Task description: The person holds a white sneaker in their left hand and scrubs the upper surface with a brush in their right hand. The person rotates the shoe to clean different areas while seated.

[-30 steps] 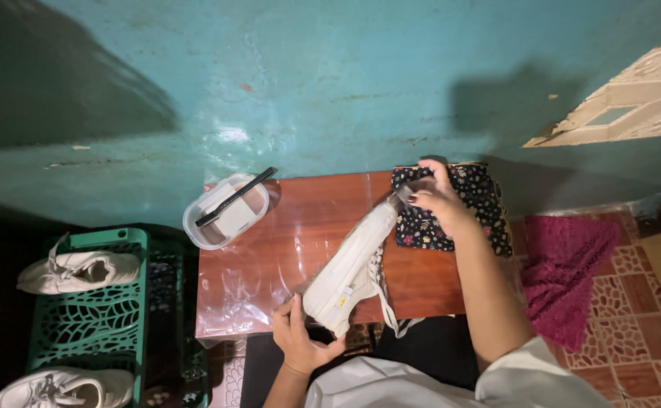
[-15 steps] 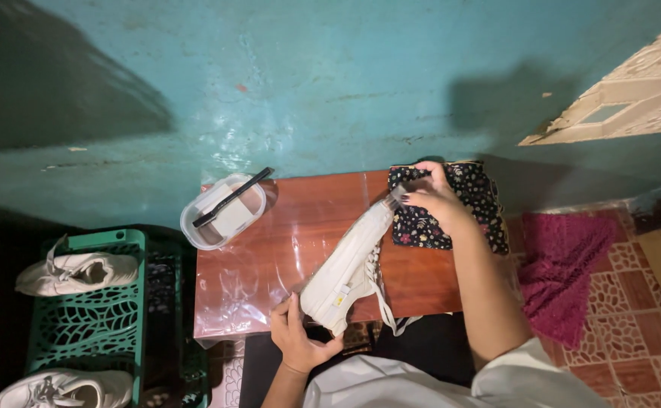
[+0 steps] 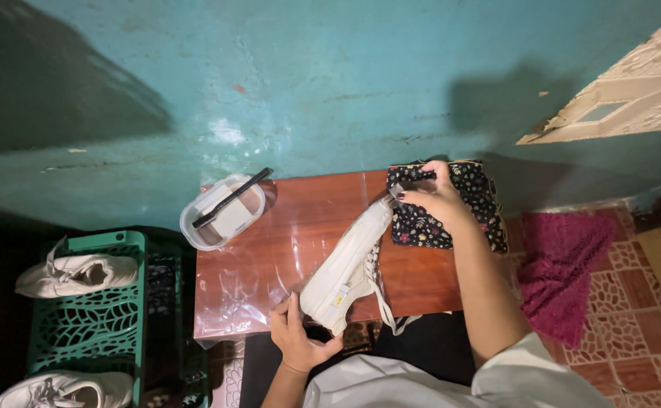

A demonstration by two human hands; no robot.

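A white sneaker (image 3: 349,261) lies slantwise on a small brown table (image 3: 285,249) covered with clear plastic, its laces hanging over the near edge. My left hand (image 3: 296,340) grips the shoe's heel end at the table's front. My right hand (image 3: 436,198) holds a dark flowered cloth (image 3: 451,208) and presses it against the shoe's toe at the back right of the table.
A clear plastic tub (image 3: 222,213) with a black brush (image 3: 232,198) across it stands at the table's back left. A green crate (image 3: 81,310) on the left carries two white sneakers (image 3: 77,273). A magenta mat (image 3: 565,272) lies on the tiled floor to the right. A teal wall is behind.
My right hand with the cloth has shifted slightly along the shoe's toe. The left hand keeps its hold on the heel.
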